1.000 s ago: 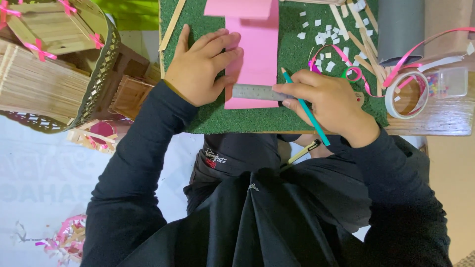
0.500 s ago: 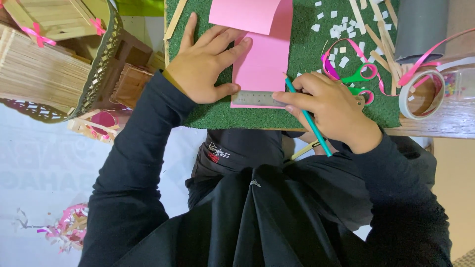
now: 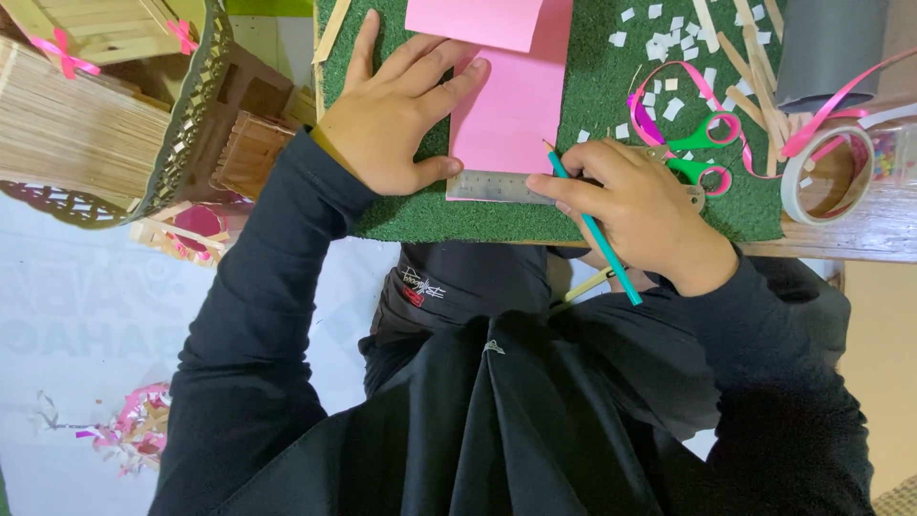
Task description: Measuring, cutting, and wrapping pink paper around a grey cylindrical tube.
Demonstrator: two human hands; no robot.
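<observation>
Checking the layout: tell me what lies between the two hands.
In the head view, pink paper and a metal ruler lie between the left hand and right hand.

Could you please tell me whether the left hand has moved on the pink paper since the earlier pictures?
No. The left hand still presses the pink paper at its left edge, just above the ruler, as before.

Light: even and soft over my hands, no hard source that I can tell.
Shadows: faint, just under my left hand (image 3: 396,119) where it presses the pink paper (image 3: 511,105).
Glare: none (even the tape roll (image 3: 826,172) beyond my right hand (image 3: 635,205) stays dull).
Focus: sharp around my grip.
Dark area: my black sleeves lose detail.
</observation>
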